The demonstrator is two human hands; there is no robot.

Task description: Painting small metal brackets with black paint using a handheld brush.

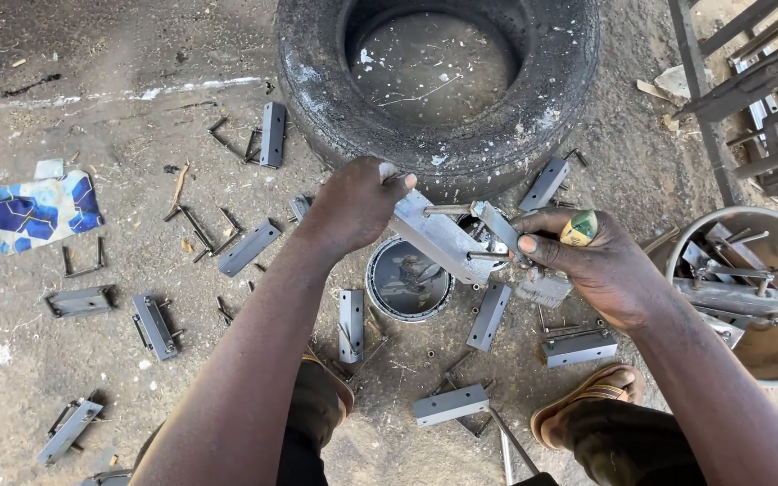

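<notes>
Head view: this is the only view, and it looks down at two bare hands over a dirt floor.
Left hand: the left hand point(353, 205) has its grip closed around the top end of a flat grey metal bar point(438, 236). It holds the bar up off the ground and tilted, so the long face shows to the brush.
Right hand: the right hand point(592, 265) has its grip closed on a paint brush point(551, 277) with a green and yellow handle. The bristles sit just at the lower end of the bar.
Paint can: a small round paint can point(407, 279) stands open right under the bar, likely so drips fall near it and the brush can dip in fast.
Other bars: many more grey bars with thin rods, like one point(248, 247) on the left, lie spread apart on the ground, not touching each other.
Bowl: a big round metal bowl point(767, 351) on the right holds a pile of the same pieces.
Tyre: an old black tyre point(438, 85) lies flat just past the hands.
Floor: the floor point(92, 360) is rough, dusty dirt with small bits of wood. A blue and white cloth point(29, 211) lies at the left.
Feet: a sandal point(596, 391) shows near the bottom.
Room: dark metal frames point(758, 81) stand at the top right.
</notes>
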